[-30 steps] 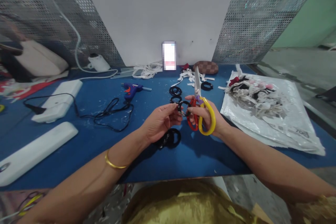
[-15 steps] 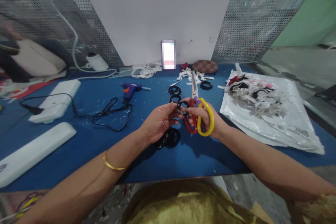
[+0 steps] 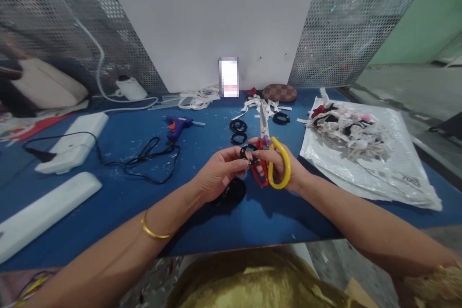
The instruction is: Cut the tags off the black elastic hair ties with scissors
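Between my hands is a small black ring point(image 3: 244, 151), which looks like a hair tie. My left hand point(image 3: 220, 171) pinches its left side with thumb and fingers. My right hand point(image 3: 283, 166) holds scissors point(image 3: 286, 173) with one yellow and one red handle, blades pointing away from me, and its fingertips also touch the ring's right side. More black rings point(image 3: 238, 126) lie just beyond my hands, and another coil of black rings point(image 3: 281, 118) sits to the right. Below my left hand rests a black pile of rings point(image 3: 234, 191), partly hidden by that hand.
A blue glue gun point(image 3: 178, 126) with a looped black cord lies left, near a white power strip point(image 3: 77, 142). White strips point(image 3: 202, 98), a phone point(image 3: 229, 77) and a checkered case point(image 3: 279, 92) line the back. Right, a white plastic bag point(image 3: 404, 144) bears fabric scraps.
My left thumb has shifted lower on the ring and its fingers have re-gripped it. The scissors have swung slightly left, their blades now tilting leftward. The whole view has drifted a little.
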The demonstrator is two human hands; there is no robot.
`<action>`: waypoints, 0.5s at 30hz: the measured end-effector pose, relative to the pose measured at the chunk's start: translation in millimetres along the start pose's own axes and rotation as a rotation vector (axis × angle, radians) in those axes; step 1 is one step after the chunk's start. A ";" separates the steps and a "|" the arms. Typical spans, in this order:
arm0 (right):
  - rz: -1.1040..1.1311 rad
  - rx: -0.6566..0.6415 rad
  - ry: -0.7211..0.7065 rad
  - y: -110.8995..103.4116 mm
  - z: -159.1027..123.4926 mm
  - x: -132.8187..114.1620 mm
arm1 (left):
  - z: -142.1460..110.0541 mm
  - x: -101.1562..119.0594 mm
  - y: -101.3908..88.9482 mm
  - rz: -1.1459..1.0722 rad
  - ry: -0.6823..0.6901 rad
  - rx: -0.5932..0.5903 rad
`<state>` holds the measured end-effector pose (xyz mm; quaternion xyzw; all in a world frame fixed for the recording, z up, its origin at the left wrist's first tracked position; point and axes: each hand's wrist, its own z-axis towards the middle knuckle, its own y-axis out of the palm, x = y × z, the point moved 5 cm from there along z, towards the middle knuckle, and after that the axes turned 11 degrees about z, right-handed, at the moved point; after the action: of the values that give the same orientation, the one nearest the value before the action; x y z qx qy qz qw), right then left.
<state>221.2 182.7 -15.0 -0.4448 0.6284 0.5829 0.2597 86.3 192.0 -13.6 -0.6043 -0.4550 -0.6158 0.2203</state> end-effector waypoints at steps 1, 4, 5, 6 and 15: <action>-0.014 -0.007 0.004 0.4 0.3 0.2 | -0.2 1.1 0.0 0.000 0.009 0.017; -0.107 0.016 -0.050 0.4 1.2 -3.1 | -0.4 4.4 -2.1 -0.026 0.015 0.081; -0.140 0.044 -0.104 -0.3 1.2 -6.2 | -0.2 4.9 -3.5 -0.038 0.010 0.105; -0.166 0.070 -0.172 -0.8 0.7 -9.9 | 0.1 4.8 -5.2 -0.045 0.003 0.129; -0.316 -0.098 -0.472 9.1 -10.2 -16.1 | 3.5 -9.0 -5.7 0.122 -0.078 0.083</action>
<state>222.8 176.4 5.1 -0.4015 0.4445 0.6523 0.4644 85.1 195.2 -24.2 -0.6449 -0.4507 -0.5578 0.2642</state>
